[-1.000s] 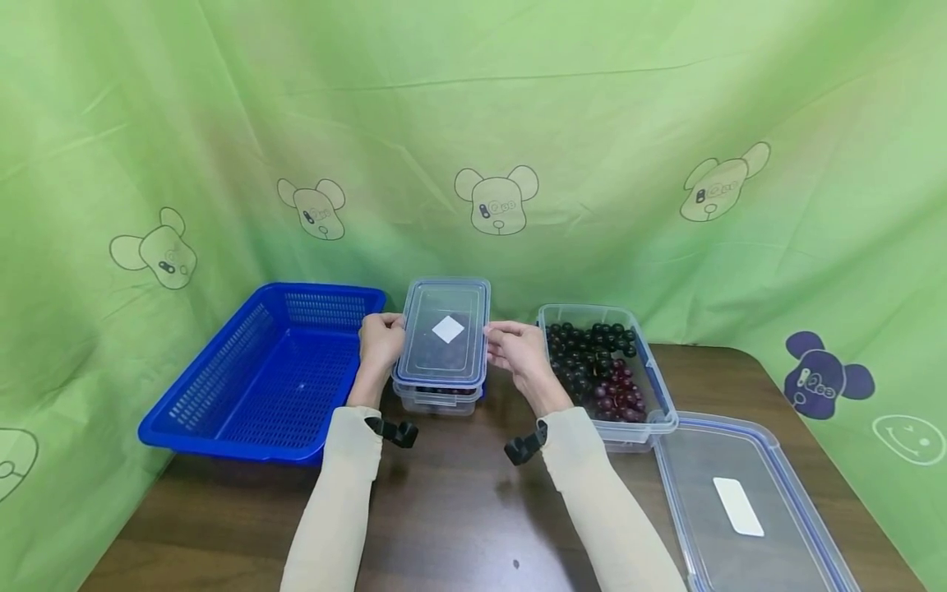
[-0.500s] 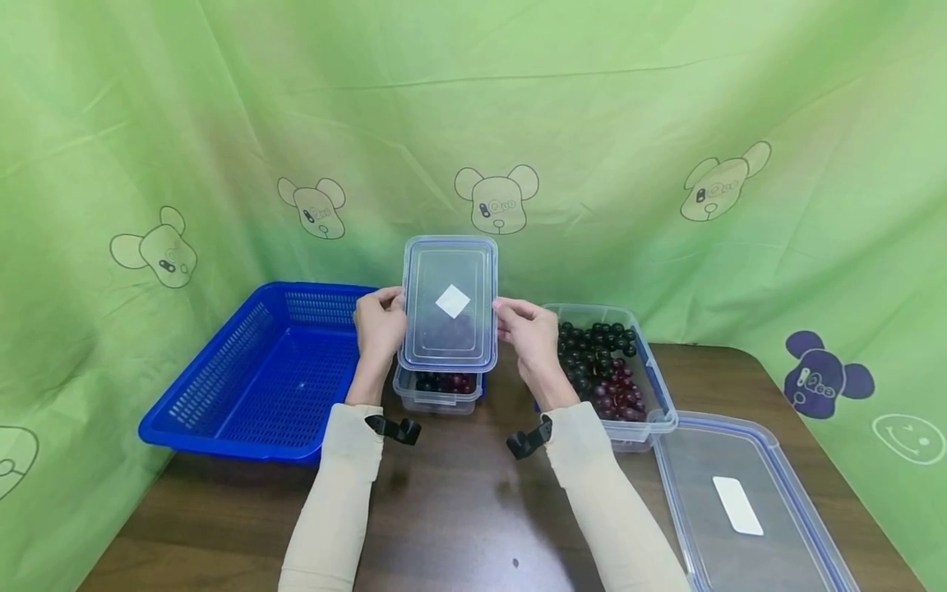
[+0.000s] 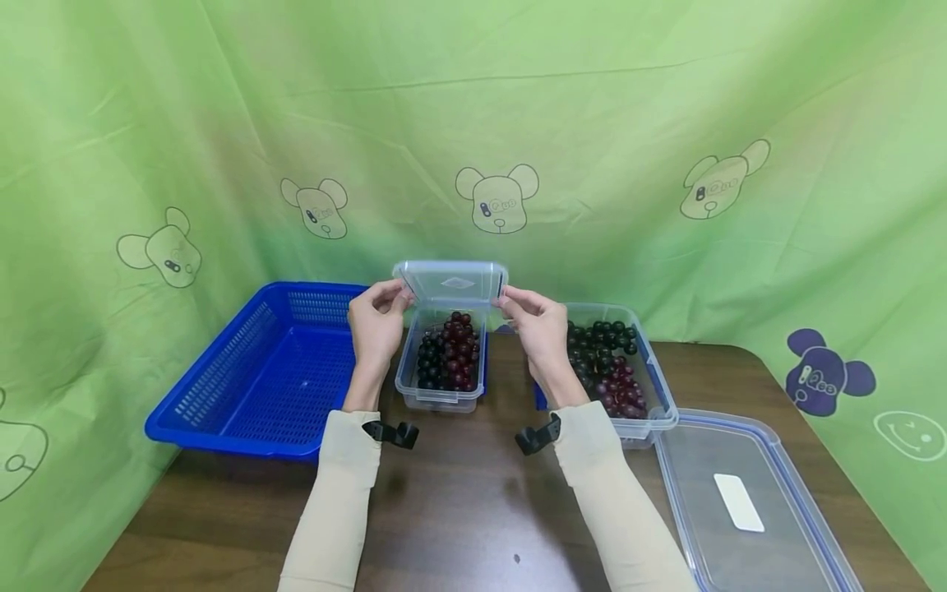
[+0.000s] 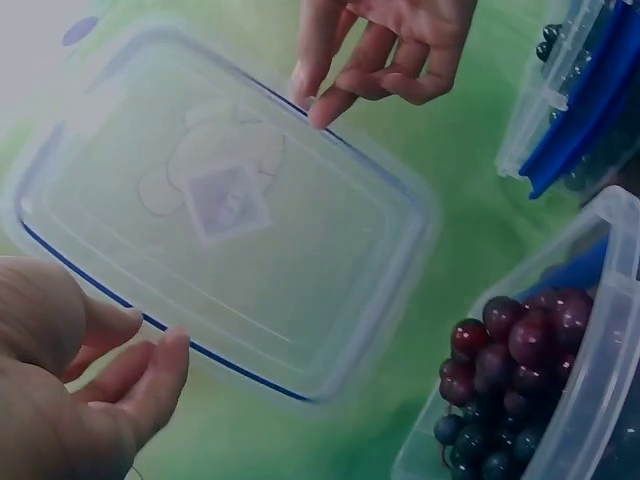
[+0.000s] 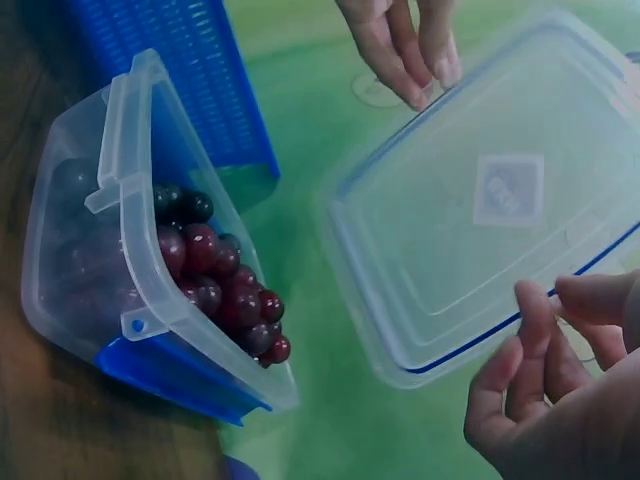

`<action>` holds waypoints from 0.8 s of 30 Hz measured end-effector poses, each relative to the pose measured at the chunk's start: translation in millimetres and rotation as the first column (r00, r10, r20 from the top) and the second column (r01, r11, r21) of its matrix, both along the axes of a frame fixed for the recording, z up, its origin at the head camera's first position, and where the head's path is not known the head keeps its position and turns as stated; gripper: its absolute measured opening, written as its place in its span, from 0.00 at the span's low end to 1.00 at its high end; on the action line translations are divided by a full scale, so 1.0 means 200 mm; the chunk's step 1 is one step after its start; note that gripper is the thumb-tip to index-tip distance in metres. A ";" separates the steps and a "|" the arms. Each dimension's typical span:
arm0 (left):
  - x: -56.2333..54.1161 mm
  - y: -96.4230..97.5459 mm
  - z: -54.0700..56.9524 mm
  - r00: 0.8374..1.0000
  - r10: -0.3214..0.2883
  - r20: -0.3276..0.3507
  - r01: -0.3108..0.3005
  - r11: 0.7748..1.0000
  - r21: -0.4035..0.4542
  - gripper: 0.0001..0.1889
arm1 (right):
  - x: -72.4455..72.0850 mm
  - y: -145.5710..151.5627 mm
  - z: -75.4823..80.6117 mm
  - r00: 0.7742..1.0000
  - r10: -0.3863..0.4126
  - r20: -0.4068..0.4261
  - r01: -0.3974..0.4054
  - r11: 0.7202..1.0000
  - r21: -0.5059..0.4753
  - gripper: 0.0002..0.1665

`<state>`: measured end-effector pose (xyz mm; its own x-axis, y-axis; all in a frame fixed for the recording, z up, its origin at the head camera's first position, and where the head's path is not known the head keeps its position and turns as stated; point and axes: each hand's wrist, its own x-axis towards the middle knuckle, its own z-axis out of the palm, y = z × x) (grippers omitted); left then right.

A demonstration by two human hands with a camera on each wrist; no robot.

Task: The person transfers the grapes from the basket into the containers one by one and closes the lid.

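My left grip (image 3: 376,329) and right grip (image 3: 541,329), pinching a transparent lid (image 3: 457,284) by opposite edges, below them a container (image 3: 441,402) with grapes (image 3: 457,353)

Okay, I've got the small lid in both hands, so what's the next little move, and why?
Probably lower the small lid onto the table in front of the small box, where bare wood shows. It is off the box, and your left hand and right hand both pinch its edges, so neither looks free for the grapes inside.
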<state>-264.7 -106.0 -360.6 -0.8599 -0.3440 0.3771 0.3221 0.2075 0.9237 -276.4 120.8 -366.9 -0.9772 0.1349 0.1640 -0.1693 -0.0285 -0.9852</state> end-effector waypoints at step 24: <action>-0.02 -0.02 -0.16 0.958 0.081 0.274 -0.052 0.992 -0.111 0.16 | -0.02 0.02 -0.20 0.980 0.006 0.198 -0.023 0.996 0.084 0.19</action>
